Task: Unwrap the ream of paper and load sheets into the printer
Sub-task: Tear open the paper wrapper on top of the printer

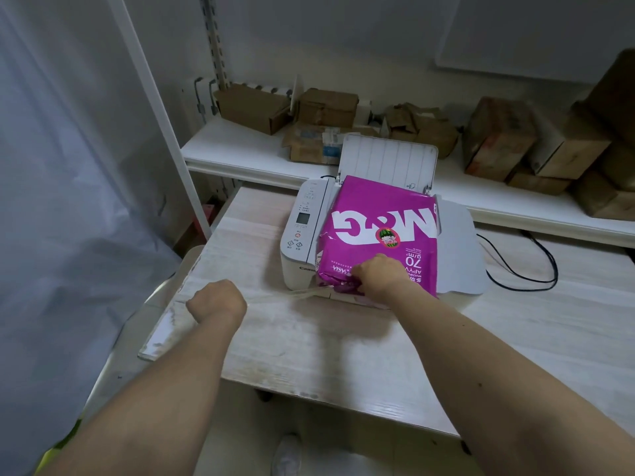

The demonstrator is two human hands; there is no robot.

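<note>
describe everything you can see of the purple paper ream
The purple paper ream is a flat rectangular pack in glossy magenta wrapper with large white lettering and "70 g/m²", printed upside down to the viewer. It lies on top of the white printer, still wrapped. The right hand presses its near end; a thin strip stretches from there to the left hand.

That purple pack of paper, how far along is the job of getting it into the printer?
Early. Done: the ream lies on the printer, whose rear paper support is up. In hand: the right hand pins the near end while the left hand, fisted, pulls a thin strip from the wrapper. Left: take off the wrapper, load sheets.
</note>
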